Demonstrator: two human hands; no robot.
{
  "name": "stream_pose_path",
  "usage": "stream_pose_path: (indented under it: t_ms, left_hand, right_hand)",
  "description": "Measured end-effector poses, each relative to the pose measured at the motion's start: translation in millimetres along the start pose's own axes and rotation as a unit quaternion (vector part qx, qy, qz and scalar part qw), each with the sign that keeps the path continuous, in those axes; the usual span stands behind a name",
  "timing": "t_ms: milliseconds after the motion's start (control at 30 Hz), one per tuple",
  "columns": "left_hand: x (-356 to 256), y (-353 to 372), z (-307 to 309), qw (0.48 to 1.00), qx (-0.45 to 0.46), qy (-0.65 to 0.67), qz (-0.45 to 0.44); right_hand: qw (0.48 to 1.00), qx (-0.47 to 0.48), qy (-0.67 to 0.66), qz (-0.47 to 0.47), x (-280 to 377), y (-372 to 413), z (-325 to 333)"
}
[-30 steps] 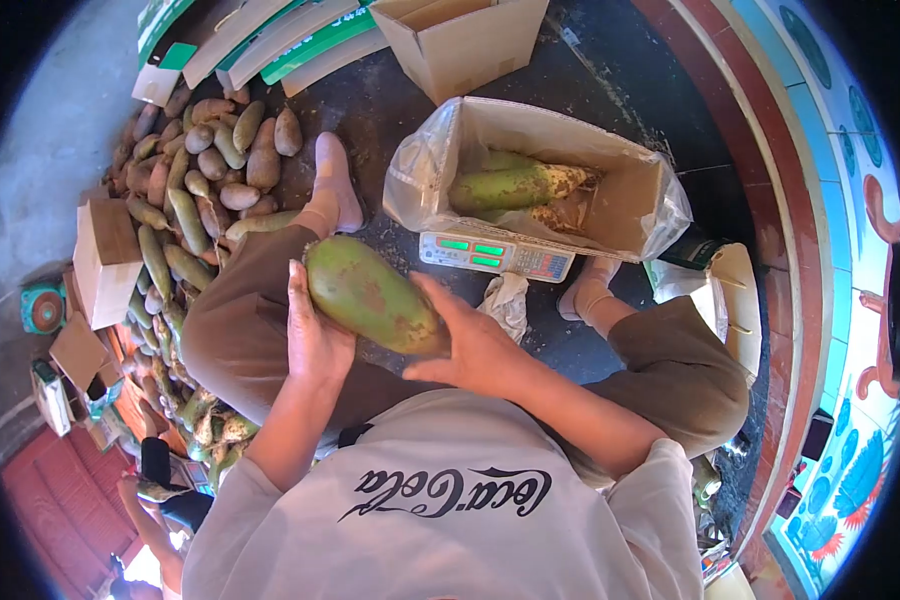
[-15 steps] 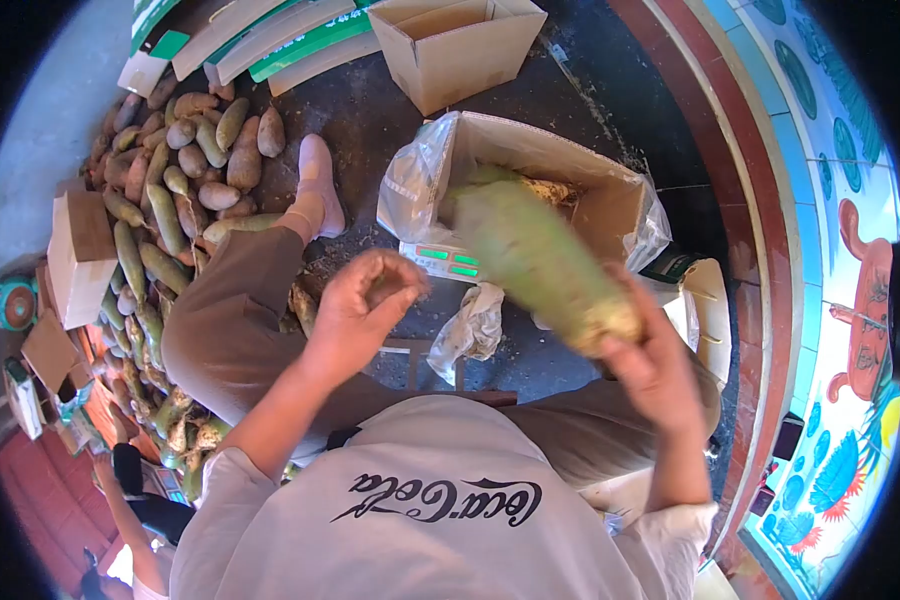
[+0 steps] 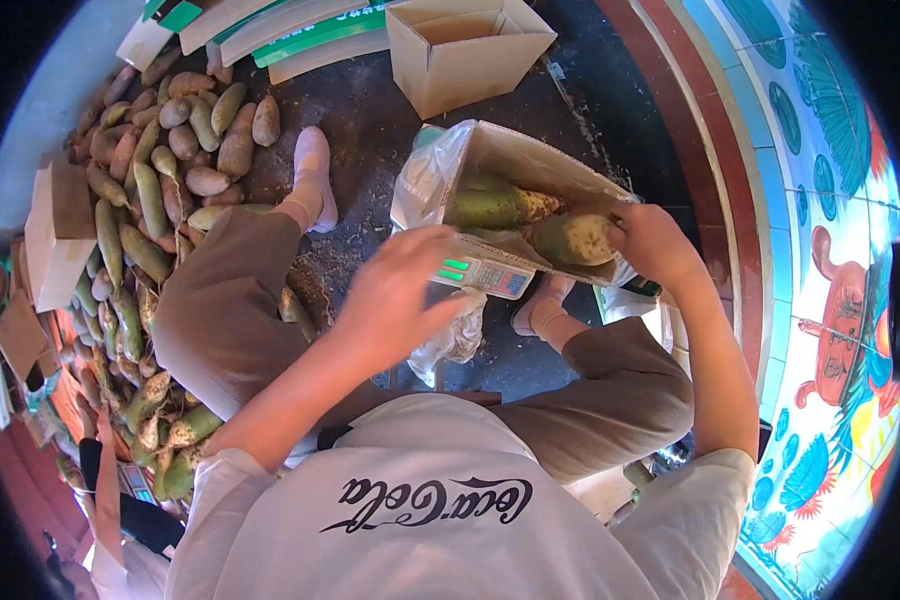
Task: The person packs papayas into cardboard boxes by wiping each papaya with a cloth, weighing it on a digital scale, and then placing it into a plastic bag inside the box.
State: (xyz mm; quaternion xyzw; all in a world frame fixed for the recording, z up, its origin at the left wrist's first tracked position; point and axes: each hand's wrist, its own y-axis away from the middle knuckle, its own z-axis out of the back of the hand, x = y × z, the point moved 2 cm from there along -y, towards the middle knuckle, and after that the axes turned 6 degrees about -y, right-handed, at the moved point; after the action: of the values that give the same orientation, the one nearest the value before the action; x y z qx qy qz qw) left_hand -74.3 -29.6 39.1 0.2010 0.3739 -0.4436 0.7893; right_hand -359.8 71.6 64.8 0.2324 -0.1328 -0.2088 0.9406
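Note:
A large green radish point(image 3: 573, 240) lies tilted inside the plastic-lined cardboard box point(image 3: 610, 178), its pale yellowish end toward the right. My right hand point(image 3: 660, 245) reaches over the box's right side, its fingers closed on that end. Beside it in the box is another green radish point(image 3: 490, 207). My left hand point(image 3: 395, 290), blurred and holding nothing, hovers before the box's left corner with thumb and fingers apart. Under the box shows a digital scale point(image 3: 500, 279) with green displays and a keypad. A crumpled plastic bag point(image 3: 458, 335) hangs below my left hand.
A large pile of radishes point(image 3: 150, 220), green and reddish, spreads over the floor at left. An open cardboard box point(image 3: 465, 60) stands at the back, near flattened cartons point(image 3: 320, 45). Another person's arm point(image 3: 105, 480) shows at lower left. A painted tile wall point(image 3: 820, 300) rises at right.
My right hand has carried the green radish down into the box, beside the other one. My left hand has moved right and forward toward the scale, its fingers now extended.

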Motion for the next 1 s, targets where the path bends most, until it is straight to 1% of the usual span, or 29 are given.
stream_pose_path:
  t_ms: [33,100,167,233,267,333,367,467,500,533,567,600,633,667,700,733,800,833,867,900,933,967,1000]
  left_hand:
    - [-13.7,-13.9,-5.3,0.999,-0.005,0.013,-0.032]
    - [-27.6,-47.6,-27.2,0.992,-0.054,0.014,-0.114]
    - [-29.8,-78.6,-61.1,0.996,-0.025,-0.008,-0.09]
    - [-32.2,-96.1,-76.4,0.996,0.036,-0.043,-0.074]
    - [-31.8,-100.8,-82.7,0.993,0.068,-0.064,-0.067]
    - [-28.2,-104.5,-101.5,0.994,0.047,-0.056,-0.08]
    - [-25.8,-109.0,-109.9,0.994,0.035,-0.052,-0.088]
    - [-36.7,-126.8,-103.0,0.997,0.06,0.048,0.008]
    - [-34.7,-129.6,-101.1,0.996,0.047,0.08,0.011]
    - [-29.3,-130.4,-96.4,0.993,0.034,0.112,0.014]
    - [-25.7,-132.6,-93.0,0.989,0.021,0.143,0.015]
    - [-24.2,-133.0,-94.0,0.962,0.025,0.27,0.025]
    - [-22.5,-131.2,-95.8,0.918,0.026,0.393,0.038]
    - [-21.1,-129.6,-97.2,0.859,0.023,0.509,0.05]
    - [-34.8,-122.8,-85.5,0.829,0.054,0.545,0.109]
    - [-43.6,-119.0,-79.6,0.809,0.068,0.574,0.111]
    - [-53.8,-113.9,-76.1,0.762,0.095,0.631,0.114]
    - [-47.6,-112.3,-78.5,0.807,0.139,0.567,0.091]
    - [-41.1,-108.9,-74.4,0.912,0.104,0.395,0.032]
    - [-35.7,-101.1,-68.8,0.976,0.063,0.207,-0.026]
    - [-29.8,-93.9,-65.2,0.996,0.021,0.01,-0.081]
    - [-20.1,-89.4,-65.9,0.987,0.001,-0.117,-0.112]
    - [-9.7,-85.0,-74.8,0.977,0.011,-0.185,-0.104]
  right_hand:
    - [1.0,0.005,0.003,-0.002,3.6,2.4,6.6]
    - [1.0,0.01,0.006,-0.007,15.8,9.2,25.0]
    - [0.999,-0.017,0.025,0.014,26.5,11.8,28.5]
    - [0.997,-0.039,0.052,0.031,33.2,9.5,25.8]
    - [0.998,-0.023,0.057,0.028,32.9,3.3,21.3]
    - [0.997,0.011,0.072,0.021,28.1,-7.2,18.3]
    - [0.998,0.006,0.057,0.029,26.2,-6.8,20.7]
    - [0.996,-0.068,0.012,0.062,36.0,8.7,48.5]
    - [0.984,-0.108,-0.105,0.092,35.4,18.3,60.4]
    - [0.957,-0.147,-0.22,0.12,32.8,30.2,71.6]
    - [0.913,-0.186,-0.332,0.148,28.5,39.4,77.3]
    - [0.917,-0.225,-0.289,0.16,22.6,44.2,70.5]
    - [0.918,-0.259,-0.245,0.174,16.0,45.9,56.1]
    - [0.916,-0.292,-0.2,0.191,12.1,46.7,41.3]
    - [0.927,-0.228,-0.251,0.163,12.6,48.1,21.9]
    - [0.943,-0.201,-0.243,0.104,17.1,51.0,11.7]
    - [0.904,-0.254,-0.312,0.147,9.7,54.5,8.7]
    - [0.9,-0.235,-0.342,0.135,3.6,59.3,10.8]
    - [0.895,-0.217,-0.371,0.123,-3.9,65.9,18.0]
    - [0.889,-0.196,-0.399,0.112,-10.8,70.8,26.6]
    - [0.916,-0.147,-0.359,0.099,-16.8,74.7,36.9]
    - [0.939,-0.099,-0.318,0.086,-22.3,78.3,48.8]
    - [0.957,-0.052,-0.275,0.073,-24.6,77.7,55.4]
